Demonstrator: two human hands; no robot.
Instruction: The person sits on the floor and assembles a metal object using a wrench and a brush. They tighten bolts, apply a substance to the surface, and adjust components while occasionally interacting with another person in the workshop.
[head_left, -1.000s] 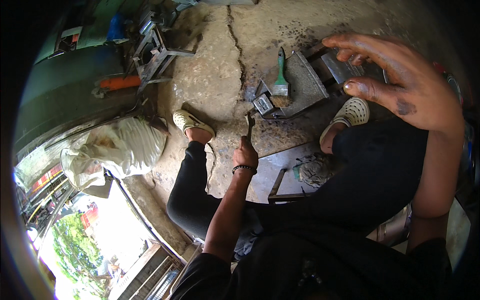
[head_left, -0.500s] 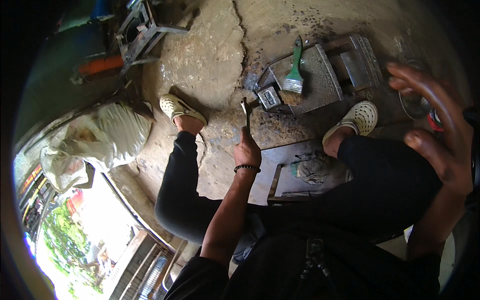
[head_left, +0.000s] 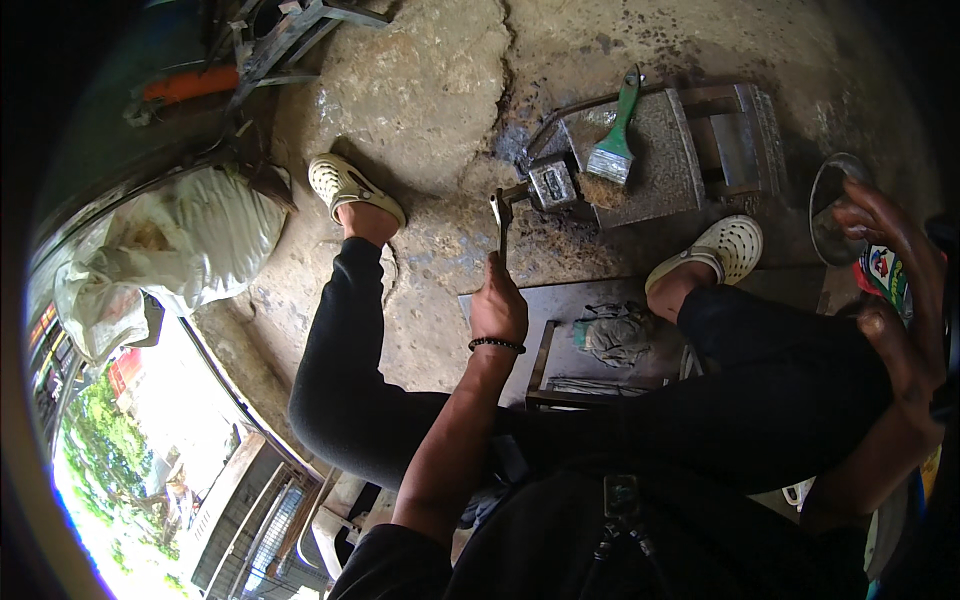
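Observation:
My left hand (head_left: 499,309), with a dark bead bracelet at its wrist, is closed around a slim metal tool with a jaw-like head (head_left: 502,207); its exact kind is unclear. The head meets a short dark piece beside a small square steel block (head_left: 551,186). At the far right, my right hand (head_left: 903,265) has thumb and fingers apart. Its fingertips are over a round metal bowl (head_left: 816,225); whether they touch it I cannot tell. A green-handled paintbrush (head_left: 617,135) lies on a grey metal plate (head_left: 652,155) right of the block.
Cream clogs (head_left: 345,185) are on my feet. A dark cloth bundle (head_left: 612,335) lies on a flat sheet (head_left: 515,310) between my legs. White sacks (head_left: 195,240) stand at left, below a metal frame (head_left: 285,55). A colourful packet (head_left: 885,275) is beside the bowl.
My right hand has moved down and inward to the metal bowl. My left hand keeps its hold on the tool. The whole view has shifted slightly.

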